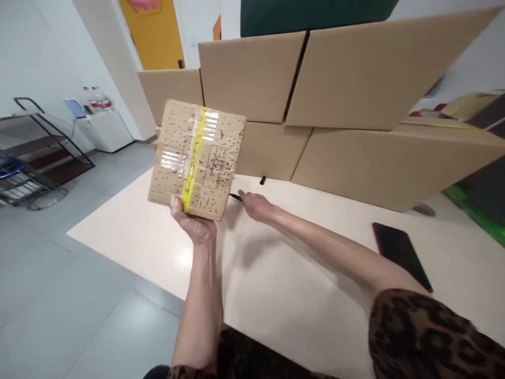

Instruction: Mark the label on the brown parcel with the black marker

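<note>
Fingers of my left hand (194, 223) grip the lower edge of a small taped parcel (196, 158), thumb on the front face near the yellow tape strip (194, 160), the rest tucked behind where I cannot see them. I hold the parcel up at about 11 o'clock from my body, its face tilted toward me, clear tape shining over it. My right hand (256, 204) reaches out toward 12 o'clock, fingers loosely extended and low over the white table (276, 295), their tips touching or just beside a black pen (235, 197) that lies half hidden behind the parcel's corner; whether I am pinching it I cannot tell. My leopard-print sleeve (430, 337) shows at 4 o'clock.

On the glossy table, a dark phone (400, 252) lies flat at 2 o'clock, well apart from both hands. A small black cap-like piece (262, 180) sits just beyond the pen at 12 o'clock, near the foot of a stack of large cardboard boxes (335, 105) that walls off the far edge of the table.

Beyond, at 10 o'clock, pale grey floor tiles (59, 273) run to a black metal rack (43, 152) and a low white cabinet (104, 129). An orange door (155, 34) stands at 11 o'clock.
</note>
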The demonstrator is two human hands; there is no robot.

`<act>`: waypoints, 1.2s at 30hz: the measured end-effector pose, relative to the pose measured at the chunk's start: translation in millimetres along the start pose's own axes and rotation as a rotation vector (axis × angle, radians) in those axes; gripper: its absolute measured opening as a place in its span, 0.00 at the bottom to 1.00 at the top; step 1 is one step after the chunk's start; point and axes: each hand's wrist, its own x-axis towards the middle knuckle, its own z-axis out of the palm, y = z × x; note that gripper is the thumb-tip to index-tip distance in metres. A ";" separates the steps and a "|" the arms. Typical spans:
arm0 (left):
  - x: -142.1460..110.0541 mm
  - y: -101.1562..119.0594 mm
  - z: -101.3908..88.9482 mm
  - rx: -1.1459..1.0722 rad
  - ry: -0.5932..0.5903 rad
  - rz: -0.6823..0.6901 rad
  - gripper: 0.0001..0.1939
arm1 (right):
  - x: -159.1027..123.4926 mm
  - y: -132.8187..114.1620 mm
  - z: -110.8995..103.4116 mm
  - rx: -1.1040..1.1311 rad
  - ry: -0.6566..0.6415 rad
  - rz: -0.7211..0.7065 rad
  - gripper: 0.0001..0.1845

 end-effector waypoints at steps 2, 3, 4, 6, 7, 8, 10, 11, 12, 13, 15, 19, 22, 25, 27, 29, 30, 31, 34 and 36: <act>-6.3 -3.8 3.2 0.000 -0.045 -0.064 0.28 | -39.8 24.6 -4.4 0.054 -0.005 0.128 0.35; -10.0 -6.0 4.6 0.003 -0.066 -0.102 0.29 | -60.3 38.4 -6.6 0.081 -0.001 0.201 0.35; -13.9 -8.5 5.8 0.009 -0.087 -0.146 0.29 | -80.6 52.8 -8.5 0.108 0.008 0.275 0.35; -22.8 -14.0 7.8 0.019 -0.132 -0.255 0.30 | -118.8 82.3 -11.1 0.155 0.046 0.432 0.35; -27.8 -16.9 8.7 0.019 -0.155 -0.313 0.31 | -136.0 96.7 -11.6 0.178 0.063 0.514 0.34; -33.0 -19.9 9.5 0.018 -0.179 -0.370 0.32 | -151.7 110.4 -11.8 0.199 0.079 0.598 0.32; -44.0 -25.4 11.3 0.015 -0.227 -0.471 0.34 | -178.0 134.5 -11.5 0.234 0.125 0.732 0.29; -49.4 -27.9 12.2 0.016 -0.251 -0.509 0.36 | -188.7 144.5 -11.5 0.247 0.159 0.776 0.27; -54.6 -30.1 12.9 0.018 -0.280 -0.541 0.37 | -197.9 152.6 -11.7 0.258 0.198 0.807 0.25; -59.2 -32.0 13.5 0.022 -0.312 -0.567 0.37 | -205.8 158.9 -12.2 0.271 0.242 0.825 0.22; -66.6 -35.3 13.7 0.032 -0.379 -0.606 0.38 | -218.2 165.5 -13.7 0.309 0.333 0.822 0.17; -74.0 -41.3 10.7 0.084 -0.465 -0.692 0.42 | -233.8 155.2 -13.5 0.528 0.492 0.693 0.25; -77.2 -44.3 8.7 0.111 -0.510 -0.750 0.42 | -240.3 131.6 -7.1 1.088 0.603 0.482 0.33; -81.0 -44.1 10.0 0.129 -0.551 -0.860 0.41 | -244.1 105.7 2.2 1.433 0.529 0.357 0.35; -83.4 -42.8 12.0 0.143 -0.594 -0.961 0.42 | -246.2 94.0 8.4 1.529 0.491 0.334 0.35; -84.9 -41.7 13.4 0.154 -0.644 -1.033 0.42 | -248.5 88.9 14.3 1.611 0.496 0.318 0.35; -85.2 -41.6 13.5 0.158 -0.665 -1.050 0.43 | -249.8 88.7 17.0 1.651 0.508 0.314 0.35; -85.4 -41.7 13.0 0.161 -0.680 -1.057 0.43 | -251.1 89.4 19.6 1.686 0.520 0.313 0.35; -84.8 -43.2 9.2 0.187 -0.695 -1.053 0.43 | -253.6 93.9 26.2 1.735 0.551 0.326 0.34; -83.9 -44.3 5.9 0.229 -0.671 -1.060 0.45 | -253.5 96.7 29.3 1.716 0.577 0.331 0.32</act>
